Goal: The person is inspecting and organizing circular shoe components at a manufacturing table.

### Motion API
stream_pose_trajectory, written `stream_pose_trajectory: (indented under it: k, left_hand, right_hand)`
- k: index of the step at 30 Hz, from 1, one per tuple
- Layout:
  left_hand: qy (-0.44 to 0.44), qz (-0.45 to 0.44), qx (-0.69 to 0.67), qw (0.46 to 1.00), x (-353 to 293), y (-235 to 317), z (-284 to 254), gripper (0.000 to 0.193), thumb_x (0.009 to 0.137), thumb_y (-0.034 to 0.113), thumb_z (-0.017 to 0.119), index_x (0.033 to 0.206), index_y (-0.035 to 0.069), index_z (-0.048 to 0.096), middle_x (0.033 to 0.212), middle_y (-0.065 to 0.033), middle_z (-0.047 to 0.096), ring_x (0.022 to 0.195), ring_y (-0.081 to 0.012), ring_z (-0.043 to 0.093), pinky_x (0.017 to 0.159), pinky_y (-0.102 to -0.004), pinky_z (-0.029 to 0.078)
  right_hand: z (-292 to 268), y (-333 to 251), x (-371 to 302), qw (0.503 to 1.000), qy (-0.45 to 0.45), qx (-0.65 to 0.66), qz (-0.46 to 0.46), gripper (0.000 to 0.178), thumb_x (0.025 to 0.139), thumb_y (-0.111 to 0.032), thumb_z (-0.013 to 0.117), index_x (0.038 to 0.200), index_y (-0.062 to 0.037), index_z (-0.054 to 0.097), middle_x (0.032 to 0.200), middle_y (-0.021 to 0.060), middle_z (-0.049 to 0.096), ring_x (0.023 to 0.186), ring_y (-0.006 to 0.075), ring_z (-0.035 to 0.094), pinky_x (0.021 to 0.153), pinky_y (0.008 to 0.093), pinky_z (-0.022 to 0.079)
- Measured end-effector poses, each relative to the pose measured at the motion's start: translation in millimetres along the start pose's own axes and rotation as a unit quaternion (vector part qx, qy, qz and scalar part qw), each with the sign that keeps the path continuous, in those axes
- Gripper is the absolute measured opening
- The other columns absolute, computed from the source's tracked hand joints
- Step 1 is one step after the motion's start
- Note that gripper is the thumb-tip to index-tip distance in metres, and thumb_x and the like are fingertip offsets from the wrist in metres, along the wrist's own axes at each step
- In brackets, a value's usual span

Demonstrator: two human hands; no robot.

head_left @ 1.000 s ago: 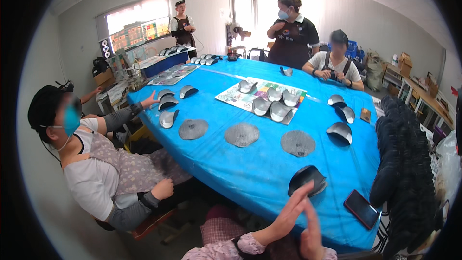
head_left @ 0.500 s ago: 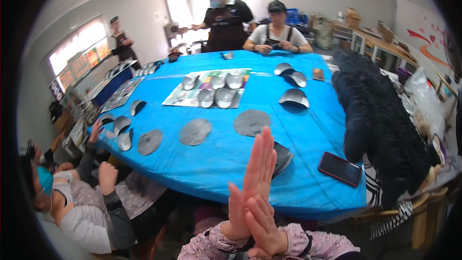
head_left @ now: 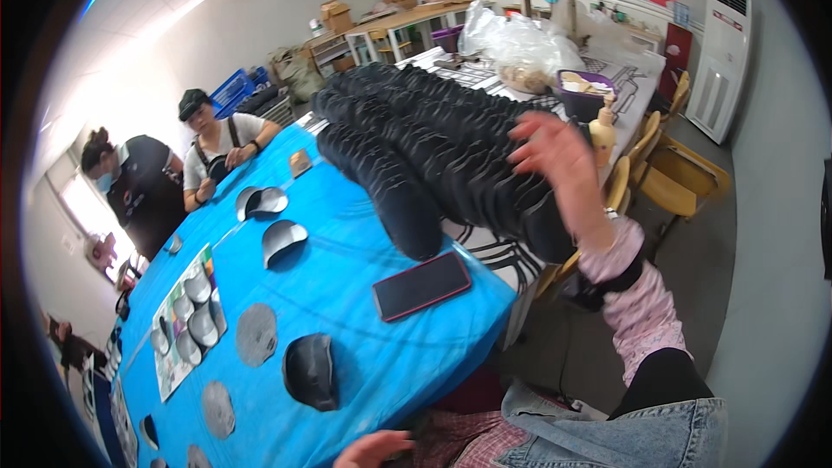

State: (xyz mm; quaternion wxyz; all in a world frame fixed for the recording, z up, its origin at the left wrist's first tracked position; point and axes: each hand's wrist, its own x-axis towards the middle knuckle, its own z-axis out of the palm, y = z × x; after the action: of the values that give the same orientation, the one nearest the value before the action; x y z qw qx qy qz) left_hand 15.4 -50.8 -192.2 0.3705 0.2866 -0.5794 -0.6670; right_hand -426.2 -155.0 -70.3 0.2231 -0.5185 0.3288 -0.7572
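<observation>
My right hand [head_left: 555, 165] is raised over the right end of the long rows of black curved pieces [head_left: 407, 199], fingers spread and holding nothing. A cream pump bottle [head_left: 602, 132] stands just beside it. My left hand [head_left: 377, 449] shows only in part at the lower edge, with fingers stretched out and nothing visible in them. Nearest to it on the blue-covered table [head_left: 373, 399] sits a black cup-shaped piece [head_left: 309, 373]. A dark phone with a red edge [head_left: 422, 286] lies between the hands, in front of the black rows.
Flat grey discs [head_left: 256, 334] and silver-grey curved pieces [head_left: 284, 241] are spread on the table, several on a printed sheet [head_left: 178, 373]. Two people [head_left: 217, 143] are at the far side. A purple tub [head_left: 585, 97], clear plastic bags [head_left: 520, 43] and yellow chairs [head_left: 680, 173] are at right.
The view has swung right. My hands, pressed together before, have parted: the right is raised toward the pump bottle, the left is low at the lower edge.
</observation>
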Motion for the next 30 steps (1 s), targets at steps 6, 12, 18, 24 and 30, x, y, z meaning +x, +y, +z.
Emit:
stream_pose_trajectory:
  k: [6,12,18,24,30]
  left_hand:
    - [0.078,0.063,-0.107,0.989,-1,-19,-65,0.058,0.097,0.047,0.030,0.134,0.005,0.042,0.124,-0.0166,0.056,0.109,-0.0302,0.058,0.095,-0.0481,0.046]
    - [0.084,0.015,-0.114,0.990,1,-22,-74,0.056,0.097,0.046,0.031,0.134,0.006,0.042,0.123,-0.0148,0.056,0.109,-0.0294,0.057,0.095,-0.0479,0.046]
    - [0.108,-0.014,-0.123,0.986,8,-24,-73,0.055,0.097,0.046,0.032,0.134,0.007,0.042,0.123,-0.0141,0.056,0.109,-0.0292,0.057,0.095,-0.0477,0.046]
    - [0.109,-0.034,-0.131,0.985,16,-29,-74,0.053,0.097,0.045,0.034,0.134,0.008,0.042,0.122,-0.0134,0.056,0.109,-0.0290,0.057,0.096,-0.0475,0.046]
    - [0.105,-0.048,-0.136,0.984,25,-33,-73,0.052,0.097,0.044,0.036,0.134,0.008,0.043,0.121,-0.0127,0.056,0.109,-0.0288,0.057,0.096,-0.0473,0.046]
  right_hand:
    - [-216,44,91,0.940,0.339,-0.035,0.028,0.023,0.092,-0.029,0.056,0.095,-0.0069,0.057,0.078,0.0004,0.057,0.063,0.0080,0.054,0.055,0.0211,0.046]
    - [-303,67,125,0.890,0.373,-0.114,0.237,0.034,0.085,-0.043,0.062,0.080,-0.0098,0.059,0.064,-0.0027,0.053,0.053,0.0073,0.049,0.044,0.0191,0.038]
    - [-312,71,141,0.922,0.273,-0.031,0.273,0.014,0.083,-0.018,0.069,0.080,-0.0072,0.061,0.066,-0.0017,0.057,0.050,0.0018,0.048,0.038,0.0111,0.036]
    - [-324,71,132,0.935,0.243,0.011,0.259,0.010,0.085,-0.014,0.066,0.081,-0.0067,0.061,0.071,-0.0006,0.060,0.053,0.0025,0.053,0.045,0.0125,0.043]
    - [-326,77,129,0.940,0.243,0.007,0.239,0.013,0.085,-0.016,0.067,0.079,-0.0064,0.061,0.068,-0.0016,0.059,0.051,0.0027,0.052,0.046,0.0131,0.044]
